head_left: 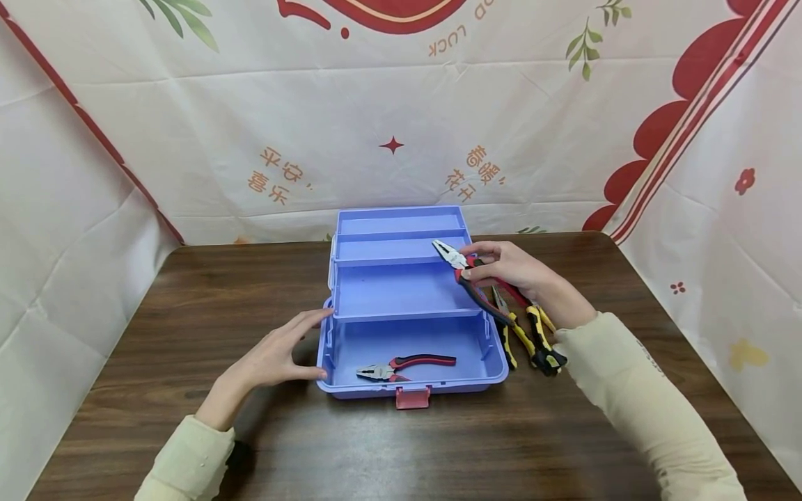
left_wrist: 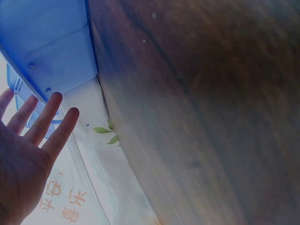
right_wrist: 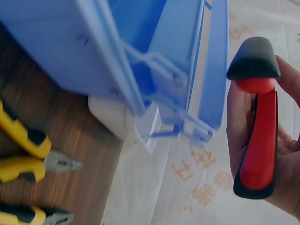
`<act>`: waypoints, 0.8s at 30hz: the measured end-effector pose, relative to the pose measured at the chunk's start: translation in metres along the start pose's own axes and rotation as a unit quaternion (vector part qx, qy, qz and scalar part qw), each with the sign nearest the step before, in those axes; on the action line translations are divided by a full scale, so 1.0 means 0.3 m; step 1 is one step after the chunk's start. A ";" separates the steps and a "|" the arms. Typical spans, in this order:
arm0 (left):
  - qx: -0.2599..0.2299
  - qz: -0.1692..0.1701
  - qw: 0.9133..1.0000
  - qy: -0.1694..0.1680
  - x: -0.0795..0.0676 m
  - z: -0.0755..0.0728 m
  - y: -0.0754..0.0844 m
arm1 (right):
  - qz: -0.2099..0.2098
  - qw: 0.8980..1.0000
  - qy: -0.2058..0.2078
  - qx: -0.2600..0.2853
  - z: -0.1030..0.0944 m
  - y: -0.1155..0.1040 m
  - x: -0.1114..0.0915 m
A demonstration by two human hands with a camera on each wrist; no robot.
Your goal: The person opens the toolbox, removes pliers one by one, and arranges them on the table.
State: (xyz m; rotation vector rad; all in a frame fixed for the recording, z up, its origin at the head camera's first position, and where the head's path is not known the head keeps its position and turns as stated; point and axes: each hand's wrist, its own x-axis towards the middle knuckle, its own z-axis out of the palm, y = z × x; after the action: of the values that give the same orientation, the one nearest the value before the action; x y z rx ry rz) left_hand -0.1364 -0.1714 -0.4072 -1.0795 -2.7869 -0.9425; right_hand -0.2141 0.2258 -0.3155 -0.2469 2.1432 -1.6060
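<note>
While the left hand (head_left: 269,358) rests outstretched fingers on the left rim of the toolbox (head_left: 410,289), likely steadying it, the right hand (head_left: 510,268), well apart, grips red-and-black pliers (head_left: 459,262) above its right edge; similar pliers (head_left: 393,364) lie in the near compartment (head_left: 351,337); yellow-handled pliers (head_left: 537,328) lie right.

Cloth wall (head_left: 376,97): bright, with soft light all over and faint grey folds.
Worktop (head_left: 376,459): a pale shine in front of the blue box (head_left: 401,289), a soft dark shadow near the left hand (head_left: 269,358).
Head view: mostly clear.
Left wrist view: dim and hazy, the wood smeary and darkest near the top right.
Right wrist view: brighter, but the box's near edge looks fuzzy.
</note>
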 end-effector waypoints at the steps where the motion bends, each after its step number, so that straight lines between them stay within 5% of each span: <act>1: 0.001 0.000 1.000 0.000 0.000 0.000 0.000 | -0.001 1.000 0.001 0.001 -0.010 0.003 -0.006; 13: 0.003 0.002 1.000 0.000 0.002 -0.002 0.001 | 0.011 0.999 0.032 0.010 -0.116 0.046 -0.080; 24: 0.005 0.000 1.000 -0.001 0.003 -0.004 0.000 | 0.040 0.997 0.064 0.021 -0.181 0.169 -0.128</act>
State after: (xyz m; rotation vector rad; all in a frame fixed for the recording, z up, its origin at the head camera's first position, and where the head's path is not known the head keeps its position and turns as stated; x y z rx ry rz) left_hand -0.1372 -0.1716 -0.4060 -1.0792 -2.7894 -0.9279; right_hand -0.1985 0.3038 -0.3420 -0.0452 2.1816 -1.6610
